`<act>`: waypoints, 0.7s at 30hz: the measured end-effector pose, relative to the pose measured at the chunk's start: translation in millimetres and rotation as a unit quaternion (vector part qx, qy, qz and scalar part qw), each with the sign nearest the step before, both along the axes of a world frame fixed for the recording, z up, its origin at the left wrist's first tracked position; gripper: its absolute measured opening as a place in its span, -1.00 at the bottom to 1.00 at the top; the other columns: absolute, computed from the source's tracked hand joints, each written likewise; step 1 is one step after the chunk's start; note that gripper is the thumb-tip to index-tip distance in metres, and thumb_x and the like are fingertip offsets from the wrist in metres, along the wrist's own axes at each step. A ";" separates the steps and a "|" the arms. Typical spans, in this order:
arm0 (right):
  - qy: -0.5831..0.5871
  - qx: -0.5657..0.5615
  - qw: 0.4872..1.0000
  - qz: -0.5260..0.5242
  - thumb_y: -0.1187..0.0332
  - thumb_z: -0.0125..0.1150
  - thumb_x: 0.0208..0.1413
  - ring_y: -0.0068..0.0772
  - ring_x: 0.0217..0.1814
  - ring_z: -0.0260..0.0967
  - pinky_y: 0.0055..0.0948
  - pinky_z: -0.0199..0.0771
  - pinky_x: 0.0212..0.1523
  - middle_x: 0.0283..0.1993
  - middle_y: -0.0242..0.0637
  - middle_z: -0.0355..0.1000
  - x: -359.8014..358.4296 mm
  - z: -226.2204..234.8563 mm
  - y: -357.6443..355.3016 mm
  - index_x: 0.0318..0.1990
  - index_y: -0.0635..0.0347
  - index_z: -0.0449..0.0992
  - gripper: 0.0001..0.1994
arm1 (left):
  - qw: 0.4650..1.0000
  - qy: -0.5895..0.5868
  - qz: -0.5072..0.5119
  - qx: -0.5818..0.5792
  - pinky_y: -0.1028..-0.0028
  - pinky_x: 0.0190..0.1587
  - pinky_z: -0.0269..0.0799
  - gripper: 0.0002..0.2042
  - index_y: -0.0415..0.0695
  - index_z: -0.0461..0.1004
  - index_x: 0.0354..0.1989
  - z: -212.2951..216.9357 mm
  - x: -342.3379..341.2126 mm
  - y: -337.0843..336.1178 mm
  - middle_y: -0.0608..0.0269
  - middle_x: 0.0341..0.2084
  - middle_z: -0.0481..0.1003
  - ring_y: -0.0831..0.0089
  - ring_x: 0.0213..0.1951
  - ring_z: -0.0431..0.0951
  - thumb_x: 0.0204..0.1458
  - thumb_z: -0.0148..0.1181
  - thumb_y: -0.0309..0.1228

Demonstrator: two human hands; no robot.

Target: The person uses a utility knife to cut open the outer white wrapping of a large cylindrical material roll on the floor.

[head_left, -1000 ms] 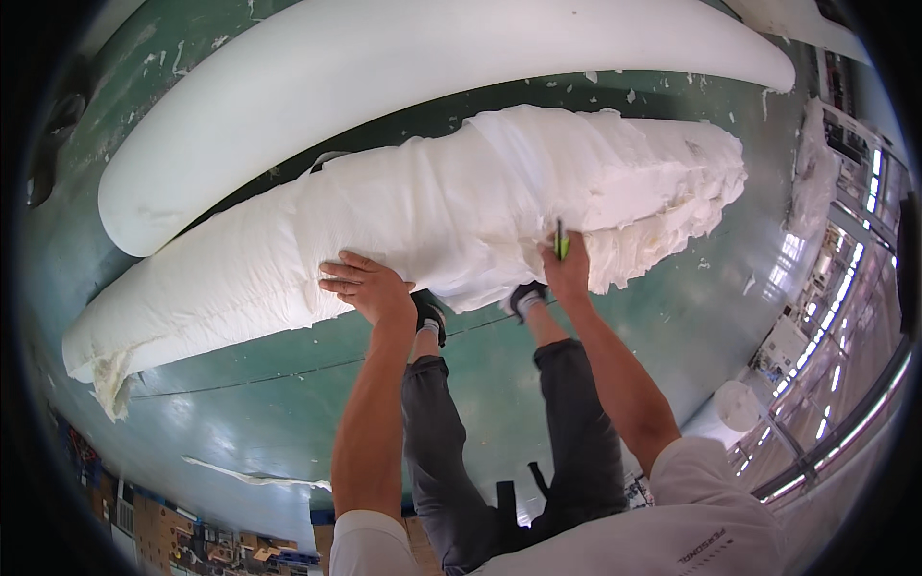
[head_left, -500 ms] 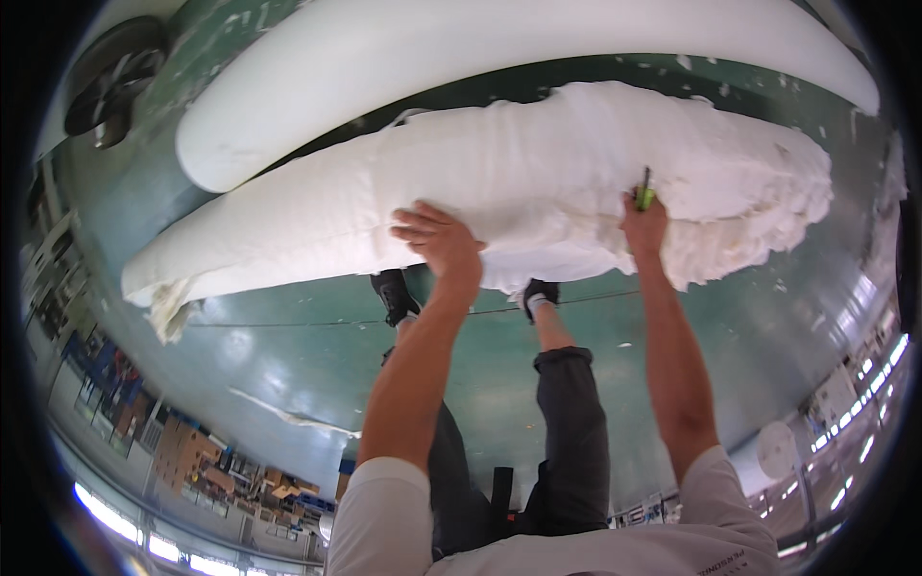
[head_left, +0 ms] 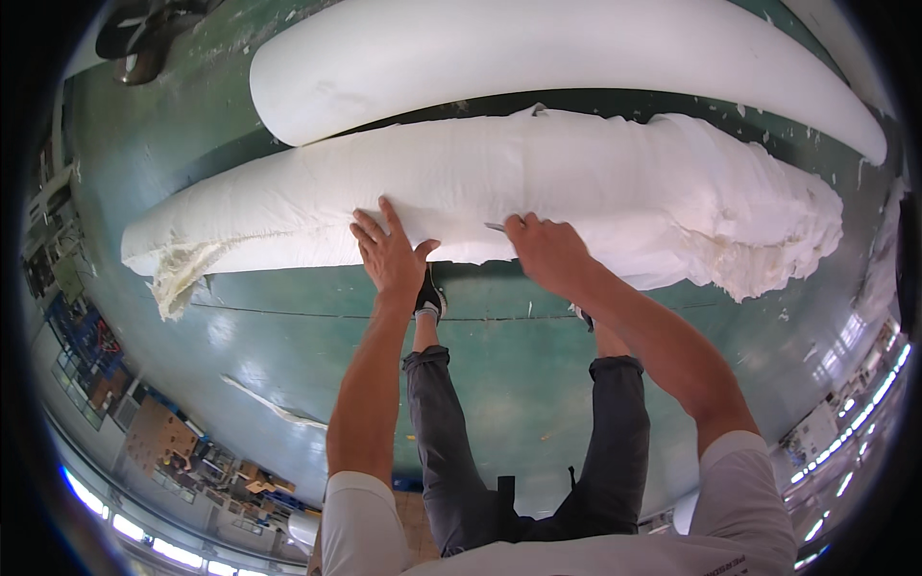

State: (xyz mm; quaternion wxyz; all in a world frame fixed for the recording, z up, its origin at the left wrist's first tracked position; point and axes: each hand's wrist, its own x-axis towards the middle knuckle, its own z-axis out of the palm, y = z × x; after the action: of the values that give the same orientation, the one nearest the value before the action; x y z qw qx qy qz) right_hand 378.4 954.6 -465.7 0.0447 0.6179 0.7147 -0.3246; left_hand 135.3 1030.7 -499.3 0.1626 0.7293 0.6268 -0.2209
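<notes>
A long roll of white fabric (head_left: 576, 173) lies crosswise on the floor before my feet, with frayed, bunched edges at its right end and a loose ragged tuft (head_left: 182, 274) at its left end. My left hand (head_left: 389, 257) rests on the near side of the roll, fingers spread, holding nothing. To its right, my right hand (head_left: 552, 252) is closed around a utility knife (head_left: 495, 228). Only the thin metal tip sticks out leftward, against or just over the fabric. My fingers hide its handle.
Behind the fabric roll lies a larger, smooth white roll (head_left: 538, 58). White scraps dot the green floor (head_left: 288, 336), and a thin white strip (head_left: 274, 403) lies at the left. A dark object (head_left: 144, 34) stands at the far left. My shoes are close against the fabric roll.
My right hand has moved left along the roll with the knife, toward my left hand. My left hand has shifted slightly left. The view and my feet have shifted too.
</notes>
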 end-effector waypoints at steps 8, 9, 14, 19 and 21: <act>-0.114 0.035 0.983 0.139 0.42 0.27 -0.04 -0.38 -0.47 0.54 -0.45 0.55 -0.49 -0.42 -0.20 0.48 -54.0 -32.0 38.7 -0.16 0.28 0.40 -0.72 | 0.999 -0.011 0.024 -0.042 -0.04 0.36 0.11 0.19 -0.09 -0.24 0.52 -10.1 -8.9 10.5 -0.64 0.36 -0.23 -0.61 0.36 -0.11 -0.19 0.47 0.03; -0.110 0.031 0.984 0.133 0.43 0.27 -0.04 -0.35 -0.47 0.55 -0.43 0.56 -0.49 -0.41 -0.19 0.47 -50.8 -33.7 38.8 -0.16 0.28 0.40 -0.72 | 0.999 -0.012 0.022 -0.038 -0.03 0.36 0.11 0.19 -0.09 -0.24 0.52 -10.8 -9.3 10.2 -0.64 0.37 -0.22 -0.61 0.36 -0.11 -0.20 0.47 0.04; -0.070 -0.011 0.989 0.131 0.47 0.22 -0.03 -0.24 -0.46 0.56 -0.34 0.57 -0.48 -0.40 -0.11 0.47 -44.3 -32.0 50.1 -0.17 0.30 0.38 -0.74 | 0.999 0.006 0.024 -0.043 0.00 0.38 0.11 0.21 -0.08 -0.21 0.52 -13.2 -10.7 12.0 -0.63 0.37 -0.21 -0.60 0.36 -0.10 -0.24 0.48 0.07; -0.053 -0.027 0.994 0.093 0.48 0.20 -0.03 -0.20 -0.43 0.56 -0.33 0.58 -0.46 -0.40 -0.09 0.47 -53.3 -31.7 47.7 -0.19 0.31 0.37 -0.76 | 0.999 0.038 0.008 -0.033 0.03 0.38 0.11 0.24 -0.07 -0.23 0.52 -17.6 -9.6 10.4 -0.62 0.37 -0.21 -0.57 0.37 -0.08 -0.27 0.48 0.10; -0.024 -0.032 0.995 0.087 0.46 0.19 -0.02 -0.19 -0.40 0.56 -0.32 0.59 -0.44 -0.39 -0.08 0.49 -54.5 -34.0 48.7 -0.20 0.32 0.38 -0.77 | 0.997 0.058 0.014 -0.046 0.05 0.38 0.12 0.25 -0.06 -0.25 0.52 -14.9 -8.6 13.4 -0.62 0.37 -0.20 -0.56 0.37 -0.08 -0.27 0.48 0.10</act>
State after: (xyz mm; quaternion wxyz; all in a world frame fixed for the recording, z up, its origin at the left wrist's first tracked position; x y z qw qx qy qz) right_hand 323.9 1003.4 -499.7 0.1096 0.5592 0.7537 -0.3275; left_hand 126.8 1044.1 -514.1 0.1628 0.6980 0.6346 -0.2891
